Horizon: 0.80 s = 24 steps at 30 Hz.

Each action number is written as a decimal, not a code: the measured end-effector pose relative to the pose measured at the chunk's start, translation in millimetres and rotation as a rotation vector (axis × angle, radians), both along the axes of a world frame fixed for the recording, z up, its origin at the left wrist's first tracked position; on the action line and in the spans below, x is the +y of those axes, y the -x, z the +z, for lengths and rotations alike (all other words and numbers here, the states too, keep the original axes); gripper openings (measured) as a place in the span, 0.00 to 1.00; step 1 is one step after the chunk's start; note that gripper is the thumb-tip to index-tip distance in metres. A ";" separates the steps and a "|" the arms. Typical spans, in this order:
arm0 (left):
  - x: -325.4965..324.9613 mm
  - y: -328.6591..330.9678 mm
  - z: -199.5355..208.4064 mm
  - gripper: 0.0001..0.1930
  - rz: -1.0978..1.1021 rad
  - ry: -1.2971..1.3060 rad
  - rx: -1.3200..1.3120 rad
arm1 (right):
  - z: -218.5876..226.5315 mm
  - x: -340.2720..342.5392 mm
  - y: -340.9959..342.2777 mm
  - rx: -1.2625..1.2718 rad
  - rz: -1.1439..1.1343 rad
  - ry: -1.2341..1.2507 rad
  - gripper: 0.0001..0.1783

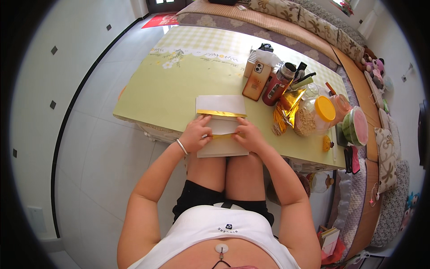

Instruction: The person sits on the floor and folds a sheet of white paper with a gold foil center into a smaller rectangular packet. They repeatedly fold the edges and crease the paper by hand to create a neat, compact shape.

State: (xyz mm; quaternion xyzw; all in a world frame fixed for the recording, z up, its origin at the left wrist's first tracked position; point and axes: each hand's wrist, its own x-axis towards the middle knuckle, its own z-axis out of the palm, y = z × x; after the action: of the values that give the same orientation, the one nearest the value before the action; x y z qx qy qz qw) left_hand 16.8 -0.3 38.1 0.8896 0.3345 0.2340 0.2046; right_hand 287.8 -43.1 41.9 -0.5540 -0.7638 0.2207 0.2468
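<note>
White paper sheets (221, 102) with shiny gold strips lie at the table's near edge and reach out over my lap. One gold strip (219, 113) crosses the upper part, and a second gold strip (222, 136) runs lower down. My left hand (195, 134) grips the left side of the paper, fingers near the upper strip and thumb by the lower one. On the opposite side my right hand (249, 135) holds the paper in much the same way. The fingertips partly cover the paper's side edges. How the layers are folded cannot be made out.
Right of the paper, on the table (156, 94), stand a phone (256, 80), a dark red bottle (278, 85), crumpled gold foil (289, 107), a yellow-lidded jar (309, 119) and a cut watermelon (354, 127). A long cushioned seat (264, 20) borders the table's far and right sides.
</note>
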 end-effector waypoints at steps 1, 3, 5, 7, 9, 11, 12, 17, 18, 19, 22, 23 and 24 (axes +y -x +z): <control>3.0 1.1 -3.9 0.05 0.016 -0.002 -0.019 | -0.3 1.3 -1.9 0.036 -0.010 -0.003 0.09; 13.7 3.6 -19.3 0.06 0.049 -0.005 -0.056 | -4.5 5.7 -5.0 0.109 -0.031 -0.010 0.12; 27.7 2.8 -23.0 0.08 0.069 0.145 -0.135 | -17.9 13.2 -6.7 0.299 -0.131 0.018 0.12; 39.5 1.4 -24.2 0.09 0.133 0.268 -0.208 | -22.7 19.1 -6.6 0.381 -0.205 0.043 0.12; 46.2 -1.3 -24.0 0.10 0.243 0.364 -0.277 | -19.8 23.1 -3.4 0.355 -0.254 0.066 0.13; 47.6 -6.7 -20.9 0.10 0.297 0.210 -0.202 | -24.7 23.5 -0.8 0.246 -0.331 -0.058 0.14; 48.4 -9.1 -19.9 0.10 0.323 0.133 -0.164 | -28.2 24.5 1.0 0.190 -0.369 -0.120 0.14; 49.1 -23.8 -26.7 0.10 0.462 -0.031 -0.103 | -42.0 31.0 11.3 0.093 -0.535 -0.254 0.15; 48.8 -25.2 -27.1 0.10 0.486 -0.033 -0.089 | -39.9 29.6 13.3 0.036 -0.567 -0.267 0.15; 49.3 -26.1 -28.4 0.10 0.487 -0.045 -0.072 | -40.0 29.6 13.9 0.041 -0.579 -0.264 0.15; 47.3 -30.1 -27.2 0.11 0.508 -0.129 -0.053 | -42.0 30.4 13.8 0.047 -0.602 -0.270 0.15; 42.4 -33.6 -21.4 0.14 0.525 -0.192 -0.068 | -43.4 30.4 13.1 0.041 -0.603 -0.281 0.15; 38.7 -36.2 -18.7 0.16 0.542 -0.255 -0.084 | -44.7 30.3 12.7 0.035 -0.605 -0.293 0.15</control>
State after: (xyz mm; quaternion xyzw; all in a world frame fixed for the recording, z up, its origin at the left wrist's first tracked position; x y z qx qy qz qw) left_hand 53.0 38.4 19.4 0.7759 0.5191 0.3568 0.0352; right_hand 275.1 -12.8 -2.8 -0.7103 -0.5840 0.0349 0.3914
